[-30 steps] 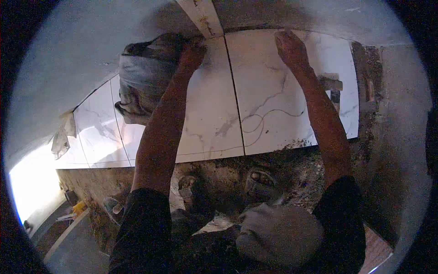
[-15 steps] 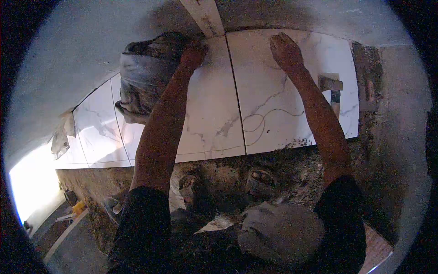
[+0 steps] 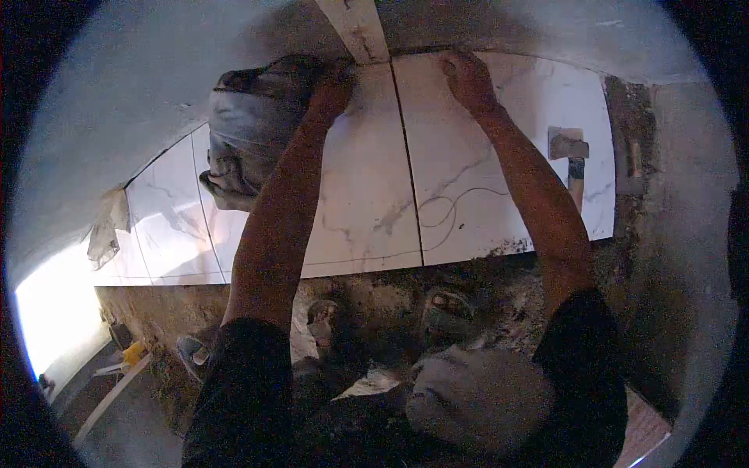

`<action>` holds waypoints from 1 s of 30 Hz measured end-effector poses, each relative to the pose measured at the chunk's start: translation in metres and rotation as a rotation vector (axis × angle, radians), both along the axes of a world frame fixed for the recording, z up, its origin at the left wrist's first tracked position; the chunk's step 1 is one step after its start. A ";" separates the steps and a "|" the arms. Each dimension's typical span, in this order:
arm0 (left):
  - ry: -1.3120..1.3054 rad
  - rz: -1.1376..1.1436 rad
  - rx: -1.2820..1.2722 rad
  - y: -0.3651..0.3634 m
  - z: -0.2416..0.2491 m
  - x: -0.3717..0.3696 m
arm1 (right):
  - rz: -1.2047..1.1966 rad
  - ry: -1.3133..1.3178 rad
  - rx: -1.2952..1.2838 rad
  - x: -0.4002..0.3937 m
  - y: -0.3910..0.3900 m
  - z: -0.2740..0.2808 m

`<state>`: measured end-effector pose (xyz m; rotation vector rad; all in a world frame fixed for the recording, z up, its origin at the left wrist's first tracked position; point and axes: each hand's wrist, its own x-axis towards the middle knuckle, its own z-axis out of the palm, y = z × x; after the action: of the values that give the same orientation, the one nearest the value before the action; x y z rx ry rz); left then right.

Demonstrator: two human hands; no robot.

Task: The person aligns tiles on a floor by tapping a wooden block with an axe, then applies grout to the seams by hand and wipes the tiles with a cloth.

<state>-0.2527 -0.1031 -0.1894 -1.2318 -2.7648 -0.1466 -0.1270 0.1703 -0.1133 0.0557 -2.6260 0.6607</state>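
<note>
My left hand (image 3: pixel 334 87) is beside a grey cloth-like bundle (image 3: pixel 248 129), near the far edge of the white marbled tiles (image 3: pixel 359 187); its fingers are dark and unclear. My right hand (image 3: pixel 466 76) rests at the far edge of the tile right of the dark joint, its fingers curled; anything inside them is too small to make out. A thin string (image 3: pixel 449 214) lies looped on the tiles. Right of my right forearm lies a hammer-like tool (image 3: pixel 571 148) with a dark and light handle.
A pale strip (image 3: pixel 355 27) meets the tiles at the far wall. Crumpled plastic (image 3: pixel 109 230) hangs at the left end. Rough ground with debris (image 3: pixel 515 300) borders the near tile edge, by my feet. A yellow object (image 3: pixel 134 352) lies lower left.
My right hand has moved left along the far tile edge, closer to the joint, and the hammer-like tool is more exposed. My left hand stays about where it was.
</note>
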 end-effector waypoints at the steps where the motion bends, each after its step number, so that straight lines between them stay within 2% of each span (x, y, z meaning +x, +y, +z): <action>1: -0.068 0.031 -0.135 -0.002 0.004 0.002 | 0.029 0.059 -0.059 -0.005 0.000 -0.005; 2: -0.133 0.055 -0.274 -0.005 0.007 0.004 | 0.031 0.059 -0.061 -0.011 -0.001 -0.011; 5: 0.308 -0.040 -0.338 -0.015 0.013 0.014 | 0.057 0.056 -0.076 -0.022 -0.006 -0.016; 6: 0.456 -0.072 -0.358 -0.018 0.013 0.014 | 0.013 -0.027 -0.128 -0.025 -0.009 -0.014; 8: 0.606 -0.103 -0.379 -0.016 0.010 0.013 | -0.029 -0.109 -0.181 -0.029 -0.012 -0.010; 10: -0.197 0.244 0.614 -0.004 -0.007 0.016 | 0.011 -0.185 -0.163 -0.028 -0.013 -0.010; 11: -0.198 0.247 0.615 -0.007 -0.012 0.017 | 0.013 -0.188 -0.162 -0.029 -0.014 -0.013; 13: 0.257 0.089 0.537 -0.010 -0.013 0.025 | 0.027 0.067 0.062 -0.028 -0.015 -0.025; 14: 0.255 0.090 0.538 -0.007 -0.012 0.024 | 0.028 0.065 0.062 -0.029 -0.014 -0.030; 15: 0.058 0.278 0.355 0.003 0.003 0.021 | -0.010 -0.047 -0.001 -0.030 -0.020 -0.021; 16: -0.041 0.369 0.268 0.004 0.001 0.018 | -0.048 -0.157 -0.065 -0.030 -0.025 -0.016; 17: -0.135 0.456 0.167 0.006 0.000 0.015 | -0.051 -0.155 -0.065 -0.027 -0.030 -0.011; 18: -0.206 0.535 0.325 0.005 -0.023 0.008 | -0.079 -0.131 -0.044 -0.024 -0.034 -0.010; 20: -0.279 0.604 0.485 0.006 -0.022 0.012 | -0.112 -0.104 -0.021 -0.022 -0.037 -0.009; 22: -0.036 0.361 0.185 0.002 0.006 0.037 | 0.010 -0.057 -0.130 -0.021 -0.040 -0.010; 23: -0.034 0.358 0.186 0.005 0.008 0.040 | 0.008 -0.054 -0.130 -0.020 -0.043 -0.011; 25: 0.192 0.369 0.349 0.009 0.004 0.047 | -0.075 0.000 -0.395 -0.017 -0.048 -0.014; 26: 0.266 0.370 0.404 0.010 0.002 0.049 | -0.079 -0.001 -0.392 -0.018 -0.048 -0.014; 27: -0.083 0.534 0.452 0.015 0.036 0.057 | -0.085 -0.045 -0.295 -0.020 -0.048 -0.015; 28: -0.436 0.690 0.487 0.016 0.050 0.060 | -0.088 -0.088 -0.199 -0.022 -0.050 -0.012; 30: -0.349 0.656 0.395 0.011 0.030 0.046 | -0.134 -0.157 -0.250 -0.024 -0.054 0.004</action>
<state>-0.2067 -0.0920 -0.1590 -0.1953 -3.0392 -0.8535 -0.1514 0.1164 -0.1097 -0.2539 -2.6419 0.9741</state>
